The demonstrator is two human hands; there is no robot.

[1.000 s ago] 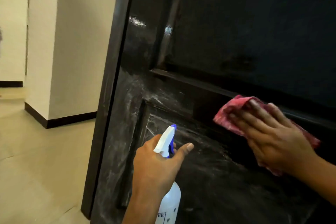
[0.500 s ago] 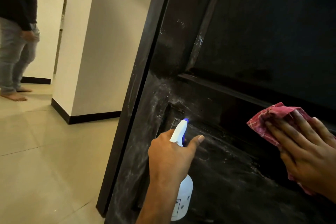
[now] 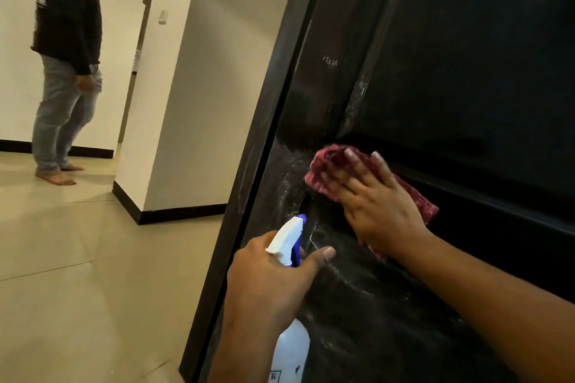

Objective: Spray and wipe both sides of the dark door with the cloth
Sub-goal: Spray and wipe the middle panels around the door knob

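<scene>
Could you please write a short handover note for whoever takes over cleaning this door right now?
Left hand grips the spray bottle, nozzle toward the dark door.
Right hand presses the red cloth flat on the door at the rail between panels.
Done: this side is sprayed; wiping is under way.
Left: white streaks on the lower panel and the edge beside it; then the other side, not visible here.

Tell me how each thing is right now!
door, dark, smeared with wet white streaks low down.
cloth, pressed flat on the door.
right hand, fingers straight, pressing the cloth.
spray bottle, held, nozzle toward the door.
left hand, gripping the spray bottle.
person, standing barefoot nearby.
</scene>
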